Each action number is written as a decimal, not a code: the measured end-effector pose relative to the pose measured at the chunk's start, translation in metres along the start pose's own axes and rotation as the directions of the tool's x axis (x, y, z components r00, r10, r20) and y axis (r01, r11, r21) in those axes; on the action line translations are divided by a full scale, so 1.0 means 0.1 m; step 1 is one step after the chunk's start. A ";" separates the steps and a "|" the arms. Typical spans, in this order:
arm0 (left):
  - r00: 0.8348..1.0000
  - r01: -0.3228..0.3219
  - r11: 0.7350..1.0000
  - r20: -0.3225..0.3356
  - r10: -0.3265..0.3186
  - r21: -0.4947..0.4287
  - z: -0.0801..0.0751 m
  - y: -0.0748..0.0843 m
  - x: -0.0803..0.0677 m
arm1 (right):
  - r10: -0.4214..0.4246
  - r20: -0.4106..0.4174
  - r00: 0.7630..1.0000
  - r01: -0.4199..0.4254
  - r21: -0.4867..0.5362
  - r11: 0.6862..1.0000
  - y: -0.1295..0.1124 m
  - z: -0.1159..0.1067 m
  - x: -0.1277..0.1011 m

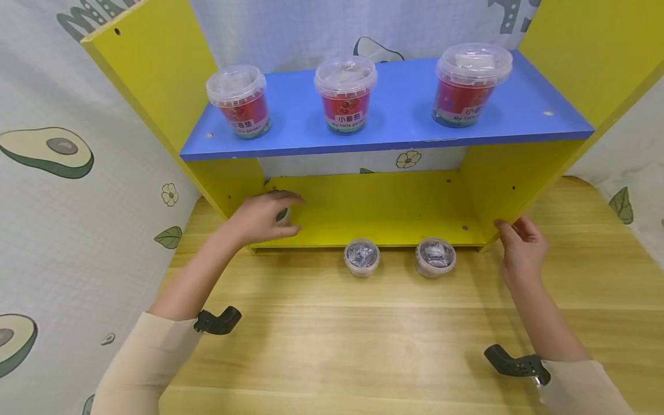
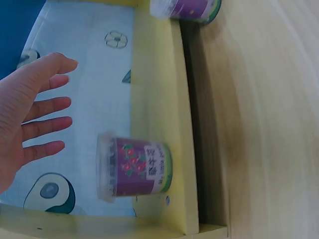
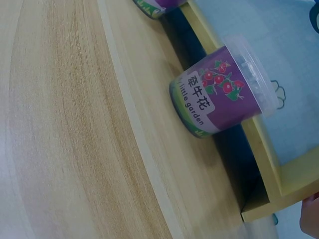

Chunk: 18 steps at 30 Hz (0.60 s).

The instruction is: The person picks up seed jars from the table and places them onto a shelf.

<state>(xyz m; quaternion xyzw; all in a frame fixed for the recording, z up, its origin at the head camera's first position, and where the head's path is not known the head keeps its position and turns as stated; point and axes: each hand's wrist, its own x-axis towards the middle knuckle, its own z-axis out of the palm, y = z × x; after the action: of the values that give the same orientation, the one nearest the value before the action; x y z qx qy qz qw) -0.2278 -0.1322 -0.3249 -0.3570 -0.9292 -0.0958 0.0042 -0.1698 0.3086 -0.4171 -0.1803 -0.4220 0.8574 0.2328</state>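
My left hand (image 1: 267,218) is at the left end of the yellow lower shelf (image 1: 373,210), fingers extended and thumb apart. Behind it, a purple-labelled plastic cup (image 2: 142,167) with a clear lid stands on that shelf, mostly hidden in the head view. The left wrist view shows a gap between hand and cup. At the right, my right hand (image 1: 524,248) grips the front edge of the yellow side panel (image 1: 510,199) low down. Two more purple-labelled cups, a middle one (image 1: 362,257) and a right one (image 1: 436,257), stand on the wooden table before the shelf.
On the blue upper shelf (image 1: 399,138), three red-labelled lidded cups stand apart: left (image 1: 244,106), middle (image 1: 346,101) and right (image 1: 467,92). The left side panel (image 1: 155,75) rises beside my left arm. A patterned cloth (image 1: 104,230) hangs behind and to the left.
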 end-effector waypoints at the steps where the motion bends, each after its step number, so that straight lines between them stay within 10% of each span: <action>1: 1.000 -0.018 1.000 -0.010 0.018 0.020 0.02 0.03 -0.01 | 0.002 -0.002 1.000 -0.002 0.001 1.000 0.00 0.00 0.00; 18: 0.995 -0.086 0.996 0.047 0.085 0.029 0.27 0.21 -0.13 | 0.013 -0.004 1.000 -0.013 0.001 1.000 0.00 0.01 -0.01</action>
<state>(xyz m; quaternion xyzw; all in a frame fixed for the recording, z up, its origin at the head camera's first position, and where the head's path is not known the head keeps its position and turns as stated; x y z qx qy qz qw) -0.2027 -0.1205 -0.3484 -0.3984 -0.9143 -0.0727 -0.0075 -0.1695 0.3079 -0.4167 -0.1843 -0.4200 0.8588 0.2283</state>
